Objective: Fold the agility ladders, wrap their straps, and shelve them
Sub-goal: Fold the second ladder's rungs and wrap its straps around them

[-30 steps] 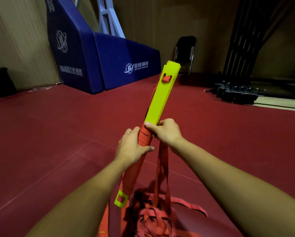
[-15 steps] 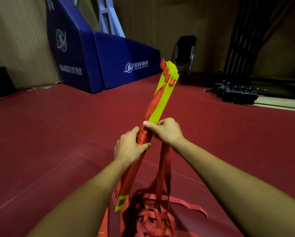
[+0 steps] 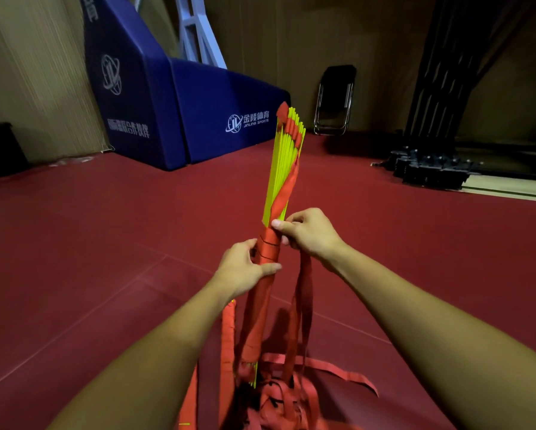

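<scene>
Blue pad point(image 3: 217, 97), far beyond left hand point(image 3: 245, 270): white "金陵体育 JINLING SPORTS", JL logo. Chinese line further left unreadable.

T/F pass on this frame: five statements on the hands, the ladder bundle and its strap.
1. The left hand grips the wrapped part of the bundle of flat yellow plastic rungs. True.
2. The right hand hangs free. False: it pinches the red webbing strap at the top of the wrapping.
3. The bundle lies flat on the dark red floor. False: it is held up, top end tilted away.
4. The rungs' upper part is mostly bare. True.
5. The blue padded base stands right of the bundle. False: left of it.
</scene>
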{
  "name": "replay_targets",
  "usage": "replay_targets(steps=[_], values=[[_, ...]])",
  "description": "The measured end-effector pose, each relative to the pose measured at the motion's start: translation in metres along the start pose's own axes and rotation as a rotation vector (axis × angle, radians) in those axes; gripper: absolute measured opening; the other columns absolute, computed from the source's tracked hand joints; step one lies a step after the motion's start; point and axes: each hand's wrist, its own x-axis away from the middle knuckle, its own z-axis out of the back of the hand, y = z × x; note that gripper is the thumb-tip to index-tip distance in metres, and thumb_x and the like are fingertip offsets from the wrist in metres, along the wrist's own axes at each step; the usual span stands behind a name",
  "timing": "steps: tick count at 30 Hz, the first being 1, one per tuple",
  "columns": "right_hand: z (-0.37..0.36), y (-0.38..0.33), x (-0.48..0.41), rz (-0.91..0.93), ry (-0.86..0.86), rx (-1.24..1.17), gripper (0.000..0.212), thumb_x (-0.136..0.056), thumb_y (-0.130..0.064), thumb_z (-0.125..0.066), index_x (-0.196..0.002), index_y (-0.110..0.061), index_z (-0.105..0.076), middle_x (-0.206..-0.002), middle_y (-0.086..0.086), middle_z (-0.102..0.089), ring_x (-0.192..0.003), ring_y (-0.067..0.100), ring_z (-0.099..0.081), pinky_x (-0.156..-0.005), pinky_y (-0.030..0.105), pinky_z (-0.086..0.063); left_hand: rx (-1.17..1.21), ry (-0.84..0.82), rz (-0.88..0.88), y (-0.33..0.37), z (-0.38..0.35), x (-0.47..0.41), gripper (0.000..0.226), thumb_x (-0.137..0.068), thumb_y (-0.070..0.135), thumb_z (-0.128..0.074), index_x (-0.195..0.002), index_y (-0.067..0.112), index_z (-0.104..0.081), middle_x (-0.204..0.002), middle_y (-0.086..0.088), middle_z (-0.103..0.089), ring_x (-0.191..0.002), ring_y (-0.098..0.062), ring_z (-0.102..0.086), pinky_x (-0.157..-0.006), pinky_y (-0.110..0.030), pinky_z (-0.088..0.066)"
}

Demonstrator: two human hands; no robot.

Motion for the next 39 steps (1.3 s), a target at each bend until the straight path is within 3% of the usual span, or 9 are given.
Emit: replay_targets(steps=[3,9,12,16,21,25,31,34,39], values=[[-0.001,-0.003,0.0,-0.015,0.012,-0.024,0.046,-0.081,-0.048,-0.075,-0.052,-0.015,-0.061,-0.044,-0.004,-0.057,-0.043,0.009,-0.045,-0.053,0.029,-0.035,-0.149,0.157,-0.03,0.002,-0.002,0.0,0.036,-0.067,0.045,-0.088,-0.095,0.034,-0.069,-0.084,0.008,-0.071,-0.081,-0.017,-0.066,-0.071,-0.029,-0.047],[-0.008,-0.002,0.0,-0.063,0.205,0.094,0.061,-0.07,-0.064,-0.076,-0.063,-0.005,-0.065,-0.063,0.011,-0.068,-0.063,0.025,-0.063,-0.06,0.037,-0.046,-0.426,0.268,0.005,0.013,-0.011,0.005,0.055,-0.065,0.063,-0.08,-0.102,0.028,-0.057,-0.097,-0.001,-0.057,-0.098,-0.031,-0.062,-0.081,-0.043,-0.052],[-0.006,0.002,-0.004,-0.05,0.211,0.022,0.047,-0.076,-0.054,-0.076,-0.061,-0.011,-0.062,-0.062,0.006,-0.065,-0.062,0.022,-0.06,-0.063,0.04,-0.047,-0.138,0.099,-0.009,0.014,-0.004,0.004,0.05,-0.065,0.059,-0.075,-0.102,0.031,-0.059,-0.096,0.003,-0.068,-0.092,-0.02,-0.065,-0.086,-0.044,-0.053],[0.002,0.006,-0.005,-0.035,0.144,-0.084,0.042,-0.079,-0.046,-0.078,-0.07,-0.006,-0.068,-0.058,0.001,-0.063,-0.056,0.016,-0.054,-0.063,0.034,-0.041,0.248,-0.142,0.045,0.009,-0.001,0.0,0.021,-0.087,0.011,-0.071,-0.104,0.021,-0.065,-0.1,-0.006,-0.072,-0.095,-0.022,-0.065,-0.1,-0.049,-0.05],[0.005,0.007,-0.002,-0.072,0.162,0.023,0.049,-0.077,-0.05,-0.078,-0.051,-0.014,-0.057,-0.043,-0.006,-0.057,-0.046,0.009,-0.048,-0.055,0.03,-0.037,-0.008,-0.004,-0.035,-0.007,-0.004,-0.007,0.053,-0.056,0.059,-0.077,-0.1,0.032,-0.068,-0.087,0.004,-0.076,-0.086,-0.022,-0.072,-0.084,-0.046,-0.057],[0.001,0.001,0.001,-0.088,0.191,0.087,0.061,-0.068,-0.067,-0.075,-0.061,-0.007,-0.069,-0.057,0.005,-0.067,-0.066,0.024,-0.067,-0.065,0.037,-0.049,-0.341,0.222,-0.107,0.002,-0.007,0.002,0.044,-0.069,0.056,-0.079,-0.086,0.025,-0.054,-0.068,0.007,-0.062,-0.079,-0.029,-0.066,-0.062,-0.036,-0.044],[-0.003,-0.002,0.002,-0.112,0.22,0.096,0.06,-0.074,-0.066,-0.071,-0.062,-0.007,-0.068,-0.058,0.006,-0.066,-0.063,0.024,-0.064,-0.065,0.037,-0.049,-0.608,0.272,-0.096,0.014,-0.007,0.011,0.047,-0.075,0.063,-0.07,-0.104,0.032,-0.052,-0.098,0.002,-0.058,-0.098,-0.032,-0.063,-0.073,-0.038,-0.046],[0.0,-0.003,0.001,-0.06,0.158,0.041,0.05,-0.084,-0.053,-0.068,-0.054,-0.014,-0.061,-0.051,-0.001,-0.06,-0.054,0.016,-0.055,-0.062,0.032,-0.041,-0.287,0.072,-0.053,0.013,-0.002,0.008,0.053,-0.068,0.061,-0.067,-0.114,0.038,-0.057,-0.097,0.006,-0.065,-0.094,-0.021,-0.065,-0.085,-0.039,-0.052],[0.004,0.0,-0.003,0.078,0.05,0.028,0.044,-0.09,-0.048,-0.066,-0.063,-0.014,-0.06,-0.057,0.001,-0.062,-0.054,0.016,-0.051,-0.061,0.033,-0.039,0.264,-0.146,0.064,0.006,-0.001,-0.001,0.047,-0.081,0.007,-0.077,-0.124,0.016,-0.061,-0.112,-0.013,-0.071,-0.097,-0.021,-0.065,-0.094,-0.04,-0.052]])
